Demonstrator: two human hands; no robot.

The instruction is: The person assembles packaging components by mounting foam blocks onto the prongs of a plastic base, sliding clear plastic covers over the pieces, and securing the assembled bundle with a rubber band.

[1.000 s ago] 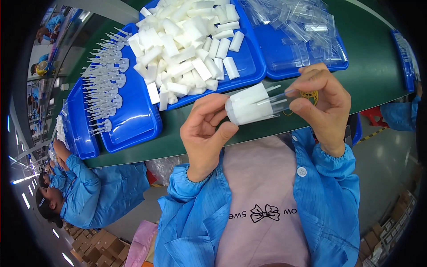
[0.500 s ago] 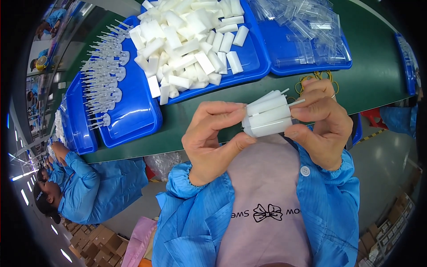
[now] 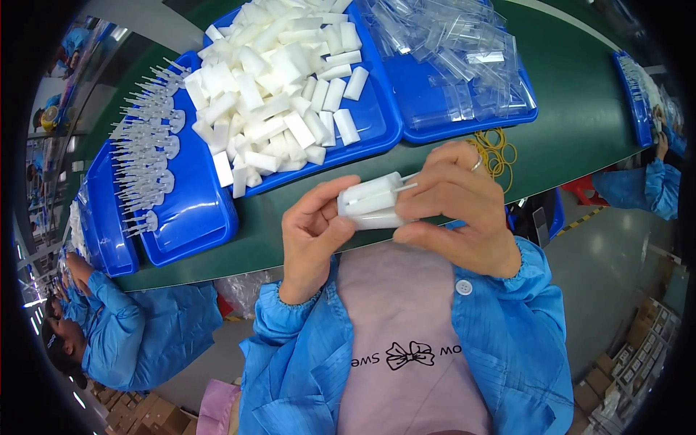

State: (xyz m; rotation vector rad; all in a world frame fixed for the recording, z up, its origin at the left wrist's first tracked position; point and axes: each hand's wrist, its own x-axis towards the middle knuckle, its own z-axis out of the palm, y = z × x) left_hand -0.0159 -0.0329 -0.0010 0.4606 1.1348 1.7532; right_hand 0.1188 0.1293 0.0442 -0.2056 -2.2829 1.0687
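Observation:
A small bundle of white foam sticks (image 3: 371, 202) with thin needle-like parts poking out sits close to my chest, held from both sides. My left hand (image 3: 313, 235) grips its left end with thumb and fingers. My right hand (image 3: 458, 210) wraps the right end, a ring on one finger. Beyond them a blue tray (image 3: 374, 123) is heaped with loose white foam sticks (image 3: 275, 80).
A blue tray (image 3: 185, 217) at left holds rows of clear pointed plastic parts (image 3: 145, 159). Another blue tray (image 3: 478, 116) at the back right holds clear plastic sleeves (image 3: 446, 51). Yellow rubber bands (image 3: 496, 152) lie on the green table (image 3: 580, 109). People in blue coats sit at left and right.
Both hands have drawn the bundle lower and nearer my chest, and turned it to lie more level. The right fingers have closed further round its end.

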